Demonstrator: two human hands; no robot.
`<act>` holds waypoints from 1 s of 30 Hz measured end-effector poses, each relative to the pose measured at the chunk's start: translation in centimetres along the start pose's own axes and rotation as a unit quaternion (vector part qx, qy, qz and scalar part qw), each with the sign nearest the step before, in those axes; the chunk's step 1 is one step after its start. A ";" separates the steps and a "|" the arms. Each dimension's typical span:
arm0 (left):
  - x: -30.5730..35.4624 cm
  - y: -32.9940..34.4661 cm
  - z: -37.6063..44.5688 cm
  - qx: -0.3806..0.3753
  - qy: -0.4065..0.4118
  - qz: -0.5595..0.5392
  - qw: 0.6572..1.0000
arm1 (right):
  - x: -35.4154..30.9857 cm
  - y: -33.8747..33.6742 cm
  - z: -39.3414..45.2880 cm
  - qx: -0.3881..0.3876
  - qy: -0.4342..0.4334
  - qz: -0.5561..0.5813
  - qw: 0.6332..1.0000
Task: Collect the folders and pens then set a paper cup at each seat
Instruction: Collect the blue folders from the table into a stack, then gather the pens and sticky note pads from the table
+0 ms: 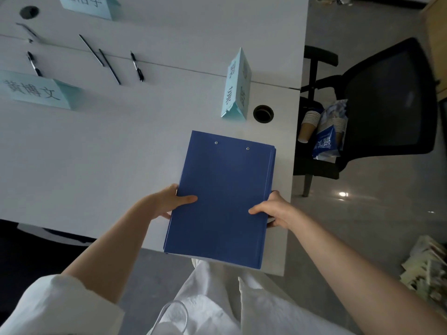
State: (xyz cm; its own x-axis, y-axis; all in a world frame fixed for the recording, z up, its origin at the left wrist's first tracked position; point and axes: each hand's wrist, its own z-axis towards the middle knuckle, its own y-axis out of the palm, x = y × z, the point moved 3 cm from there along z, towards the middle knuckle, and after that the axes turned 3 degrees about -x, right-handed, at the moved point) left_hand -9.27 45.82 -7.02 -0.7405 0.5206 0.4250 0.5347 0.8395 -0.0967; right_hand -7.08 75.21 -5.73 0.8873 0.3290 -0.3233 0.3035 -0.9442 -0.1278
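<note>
A stack of blue folders (225, 197) is at the near right corner of the white table (96, 153), overhanging its front edge. My left hand (167, 201) grips the stack's left side, thumb on top. My right hand (273, 210) grips its right side the same way. Several black pens (110, 66) lie scattered on the table at the far left. Stacks of brown paper cups (308, 125), some in a plastic bag, rest on the seat of a black office chair (387, 105) to the right of the table.
Three light-blue name tents stand on the table: one at the left (36, 90), one at the far top (89, 6), one near the right edge (237, 85). Cable holes (263, 113) pierce the tabletop. Papers (428, 269) lie on the floor at right.
</note>
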 end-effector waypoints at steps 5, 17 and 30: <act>0.4 0.2 -0.6 0.020 0.008 0.040 0.999 | -0.2 -0.3 -0.5 0.013 -0.004 -0.030 0.999; 0.8 -0.7 -3.6 0.186 0.056 0.114 0.974 | -5.0 -0.8 -3.1 0.172 -0.130 -0.175 0.961; -3.3 -8.0 -9.5 0.246 0.203 0.065 0.946 | -11.8 8.2 -7.5 0.189 -0.260 -0.292 0.901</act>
State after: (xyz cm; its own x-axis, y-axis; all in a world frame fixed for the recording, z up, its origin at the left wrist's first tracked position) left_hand -7.24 35.95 0.86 -0.4107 0.6061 0.6812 0.2832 0.7949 -0.5365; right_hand -12.45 63.46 4.06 0.3027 0.8232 -0.4803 0.4393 -0.5678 -0.6962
